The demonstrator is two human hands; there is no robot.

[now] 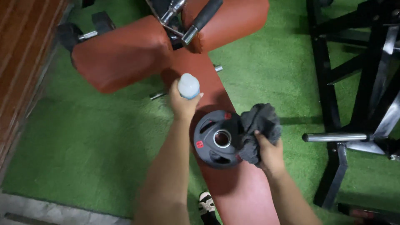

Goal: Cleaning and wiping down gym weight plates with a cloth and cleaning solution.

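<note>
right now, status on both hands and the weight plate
Left hand gripping white bottle. Right hand pressing dark cloth on the plate's edge. Weight plate flat on red bench. Nothing in the way.

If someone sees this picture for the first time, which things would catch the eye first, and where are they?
Most striking is the dark round weight plate lying flat on the red padded bench in the middle. The right hand presses a crumpled grey cloth against the plate's right edge. Just above and to the left, the left hand holds a small pale bottle over the bench, with green turf all around.
</note>
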